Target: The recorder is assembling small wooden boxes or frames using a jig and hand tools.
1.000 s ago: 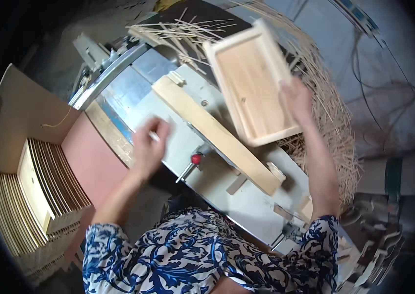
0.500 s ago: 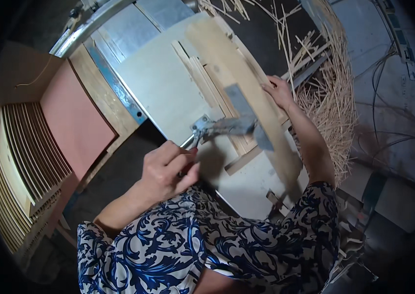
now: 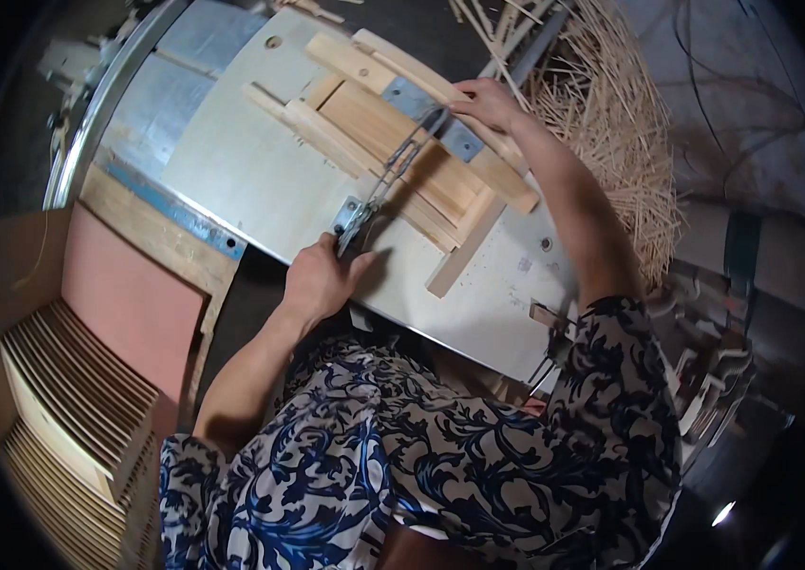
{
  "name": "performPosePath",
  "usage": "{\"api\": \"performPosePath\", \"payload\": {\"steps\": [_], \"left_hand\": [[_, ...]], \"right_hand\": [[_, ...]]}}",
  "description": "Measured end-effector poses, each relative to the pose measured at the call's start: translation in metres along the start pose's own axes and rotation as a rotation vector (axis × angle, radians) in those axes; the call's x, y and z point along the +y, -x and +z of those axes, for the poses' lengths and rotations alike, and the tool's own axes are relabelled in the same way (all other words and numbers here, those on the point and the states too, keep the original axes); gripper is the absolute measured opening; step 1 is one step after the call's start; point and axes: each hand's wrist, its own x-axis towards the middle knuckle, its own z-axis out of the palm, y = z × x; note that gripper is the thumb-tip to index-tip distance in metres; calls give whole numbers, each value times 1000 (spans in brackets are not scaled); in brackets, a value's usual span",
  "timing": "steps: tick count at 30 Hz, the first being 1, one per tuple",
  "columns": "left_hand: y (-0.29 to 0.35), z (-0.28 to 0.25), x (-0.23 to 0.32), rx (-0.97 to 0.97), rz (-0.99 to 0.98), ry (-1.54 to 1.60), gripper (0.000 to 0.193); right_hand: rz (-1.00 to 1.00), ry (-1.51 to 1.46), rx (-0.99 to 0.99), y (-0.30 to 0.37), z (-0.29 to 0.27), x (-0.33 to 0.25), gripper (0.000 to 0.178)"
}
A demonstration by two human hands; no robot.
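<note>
On a pale jig board (image 3: 231,142), a flat wooden workpiece (image 3: 388,142) lies between wooden strips. A wooden bar (image 3: 507,180) with metal plates (image 3: 462,142) lies along its far side. From those plates a long wire loop (image 3: 400,161) stretches over the workpiece to a toggle latch (image 3: 355,218) on the near side. My left hand (image 3: 315,280) has its fingers at the latch's lever, thumb held apart, and the lever's end sits between them. My right hand (image 3: 492,103) curls over the far edge of the wooden bar, with some fingertips hidden.
A big heap of thin wood offcuts (image 3: 602,133) lies beyond my right arm. At the left, a stack of thin slats (image 3: 79,380) stands by a pink panel (image 3: 127,285). A metal rail (image 3: 98,123) runs past the board's left end.
The wooden bar was blurred and raised; now it lies flat. The wire loop is stretched tight, and the latch lever has come down under my left hand. My view has shifted.
</note>
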Motion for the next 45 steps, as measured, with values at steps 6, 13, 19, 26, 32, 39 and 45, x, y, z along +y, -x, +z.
{"api": "performPosePath", "payload": {"steps": [6, 13, 19, 26, 32, 39, 45], "left_hand": [[-12, 8, -1, 35, 48, 87, 53], [-22, 36, -33, 158, 297, 24, 50], [-9, 22, -30, 549, 646, -393, 40], [156, 167, 156, 123, 1158, 166, 40], [185, 185, 196, -549, 1233, 238, 23], [152, 135, 277, -1082, 697, 683, 43], [123, 35, 360, -1088, 586, 911, 49]], "right_hand": [[200, -514, 975, 83, -29, -117, 27], [-82, 10, 833, 400, 65, -219, 29], [1384, 314, 1122, 770, 128, -225, 37], [1799, 605, 777, 887, 312, -294, 45], [1490, 587, 898, 899, 249, -316, 50], [1106, 752, 1151, 839, 24, -365, 40], [410, 892, 962, 653, -43, -321, 38]]}}
